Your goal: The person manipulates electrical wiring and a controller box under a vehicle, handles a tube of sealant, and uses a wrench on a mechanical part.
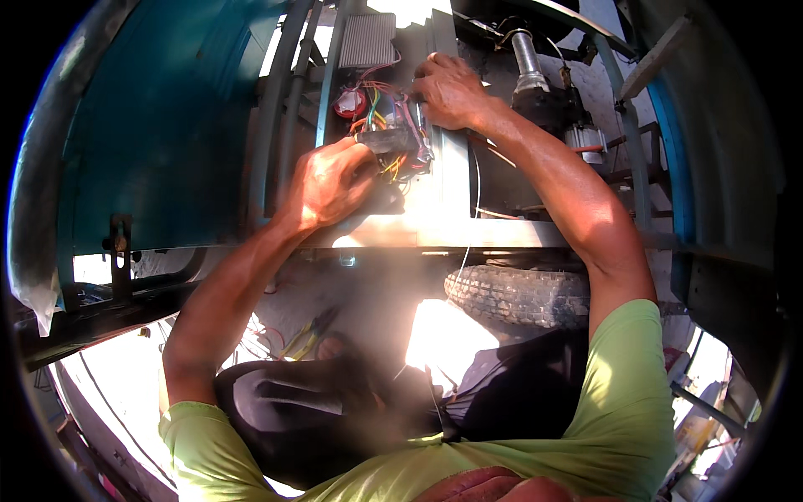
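Note:
My left hand (333,182) is closed, its fingertips at the near left end of a small dark block (386,140). Wires in orange, yellow, green and purple (374,110) crowd around that block; some yellow ends hang below it. My right hand (449,92) is higher up, beside the metal channel on the right of the wires. Its fingers are curled together, and what they pinch, if anything, is hidden. Left of the wires is a round red part (351,102) with a pale face. A grey finned metal box (368,40) lies beyond, with wires running from it.
A pale metal crossbar (418,233) runs in front of me. To the right are a motor assembly (539,100) and, lower, a tyre (517,294). A teal panel (159,142) stands on the left. Yellow-handled pliers (308,336) lie on the ground near my legs.

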Available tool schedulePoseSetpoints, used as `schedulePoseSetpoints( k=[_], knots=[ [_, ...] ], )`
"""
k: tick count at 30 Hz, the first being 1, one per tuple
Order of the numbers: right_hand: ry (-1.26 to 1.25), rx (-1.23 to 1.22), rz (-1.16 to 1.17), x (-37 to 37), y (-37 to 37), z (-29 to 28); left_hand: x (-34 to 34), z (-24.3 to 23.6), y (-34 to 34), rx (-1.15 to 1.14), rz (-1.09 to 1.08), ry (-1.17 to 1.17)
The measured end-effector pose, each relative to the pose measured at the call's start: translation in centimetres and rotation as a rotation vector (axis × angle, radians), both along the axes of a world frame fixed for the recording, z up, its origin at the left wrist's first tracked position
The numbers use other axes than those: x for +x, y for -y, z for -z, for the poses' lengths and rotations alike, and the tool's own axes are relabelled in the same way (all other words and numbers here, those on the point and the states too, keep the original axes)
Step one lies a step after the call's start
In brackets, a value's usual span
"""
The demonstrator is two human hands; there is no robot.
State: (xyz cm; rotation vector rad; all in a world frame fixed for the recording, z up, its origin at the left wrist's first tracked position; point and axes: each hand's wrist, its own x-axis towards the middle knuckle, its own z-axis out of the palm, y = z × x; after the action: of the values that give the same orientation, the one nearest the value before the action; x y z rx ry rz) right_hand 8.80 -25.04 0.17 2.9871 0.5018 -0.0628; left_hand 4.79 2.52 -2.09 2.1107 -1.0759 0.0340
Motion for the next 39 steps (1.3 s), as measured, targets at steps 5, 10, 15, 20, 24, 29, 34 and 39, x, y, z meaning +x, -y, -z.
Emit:
schedulePoseSetpoints(
  k=[5, 10, 15, 20, 24, 29, 34, 39],
  knots=[
    [-0.021, -0.149, 0.096, 2.1, 0.2, 1.6, 0.1, -0.2, 0.7, -0.015, 0.033, 0.009],
    [0.069, -0.285, -0.157, 2.9, -0.5, 0.5, 0.0, -0.1, 0.2, -0.002, 0.004, -0.041],
    [-0.096, -0.216, -0.245, 4.5, 3.9, 2.0, 0.1, 0.0, 1.4, -0.02, 0.039, -0.011],
    [-0.237, -0.307, -0.214, 1.0, -2.5, -6.7, 0.3, 0.7, -0.5, -0.017, -0.01, 0.003],
    [-0.191, -0.22, -0.189, 0.7, 1.6, -7.1, 0.3, 0.7, -0.1, -0.035, 0.002, 0.012],
    [-0.298, 0.01, 0.193, -1.9, 3.9, -11.6, 0.2, 0.5, 0.0, -0.05, -0.005, 0.006],
    [-0.266, 0.601, 0.489, -6.3, 12.3, -8.3, 0.0, -0.2, 0.2, -0.026, -0.005, -0.025],
    [-0.203, 0.82, 0.699, -9.2, 18.3, -3.7, 0.2, 0.4, 0.2, -0.016, -0.001, 0.0]
  ],
)
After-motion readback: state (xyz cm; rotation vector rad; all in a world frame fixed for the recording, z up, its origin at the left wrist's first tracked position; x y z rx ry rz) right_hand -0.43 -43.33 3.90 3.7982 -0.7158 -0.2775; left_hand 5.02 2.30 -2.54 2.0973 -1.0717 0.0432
